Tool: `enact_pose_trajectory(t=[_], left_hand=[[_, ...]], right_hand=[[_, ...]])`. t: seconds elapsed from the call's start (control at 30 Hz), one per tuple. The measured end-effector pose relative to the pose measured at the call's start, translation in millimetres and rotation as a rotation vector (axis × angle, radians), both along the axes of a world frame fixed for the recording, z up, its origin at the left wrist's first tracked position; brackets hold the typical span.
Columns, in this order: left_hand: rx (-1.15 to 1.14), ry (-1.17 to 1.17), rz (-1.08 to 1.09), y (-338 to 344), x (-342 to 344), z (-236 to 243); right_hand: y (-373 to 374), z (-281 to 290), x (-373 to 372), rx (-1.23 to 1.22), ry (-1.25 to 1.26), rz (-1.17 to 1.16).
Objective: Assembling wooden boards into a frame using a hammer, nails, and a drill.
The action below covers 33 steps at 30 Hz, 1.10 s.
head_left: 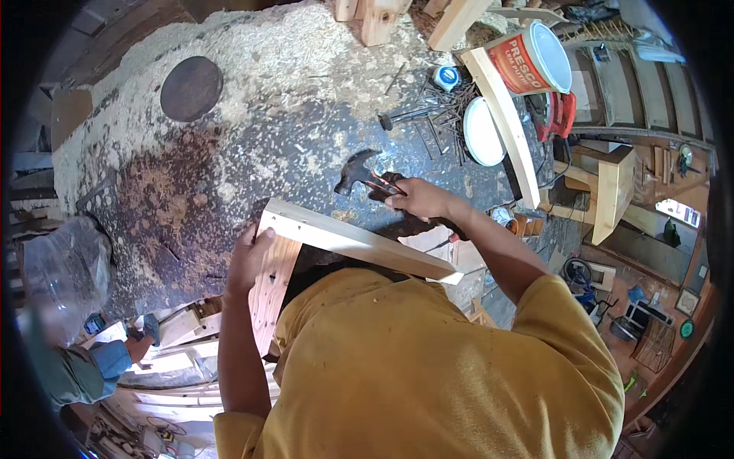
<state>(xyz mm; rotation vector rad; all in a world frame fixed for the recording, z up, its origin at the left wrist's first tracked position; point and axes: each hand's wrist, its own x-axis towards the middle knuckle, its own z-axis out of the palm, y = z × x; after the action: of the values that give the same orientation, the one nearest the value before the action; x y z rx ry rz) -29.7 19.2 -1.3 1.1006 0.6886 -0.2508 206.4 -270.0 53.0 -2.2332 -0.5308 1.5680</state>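
Observation:
Two pale wooden boards meet at a corner in front of my body, forming an angled wooden frame (344, 236). My left hand (246, 262) is closed around the board on the left, just below that corner. Over the workbench, beyond the frame, my right hand (425, 199) grips a claw hammer (355, 173) by its dark handle, close to the head. The hammer's head points left, and part of the handle is hidden under my hand and wrist. Small dark holes or nail heads dot the boards' faces.
Sawdust covers much of the dark workbench (252, 153), where a round dark disc (191, 89) lies. Farther right are loose nails (436, 122), a blue-and-white tape measure (446, 77), a white lid (483, 131), a curved wooden piece (505, 126) and a bucket (562, 57). Another person (80, 375) is at left.

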Motion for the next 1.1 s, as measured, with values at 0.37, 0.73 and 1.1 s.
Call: enact_pose_trajectory(t=[0.37, 0.73, 1.1], left_hand=[[0.458, 0.265, -0.134, -2.4, 8.3, 13.9], [0.496, -0.208, 0.033, -63.8, 121.6, 116.5], [0.081, -0.085, 0.115, -49.7, 134.9, 89.8]], right_hand=[[9.5, -34.5, 122.6, 0.21, -1.046, 0.409], [89.0, 23.4, 11.4, 0.819, -0.395, 0.008], [77.4, 21.0, -13.5, 0.904, -0.358, -0.331]])
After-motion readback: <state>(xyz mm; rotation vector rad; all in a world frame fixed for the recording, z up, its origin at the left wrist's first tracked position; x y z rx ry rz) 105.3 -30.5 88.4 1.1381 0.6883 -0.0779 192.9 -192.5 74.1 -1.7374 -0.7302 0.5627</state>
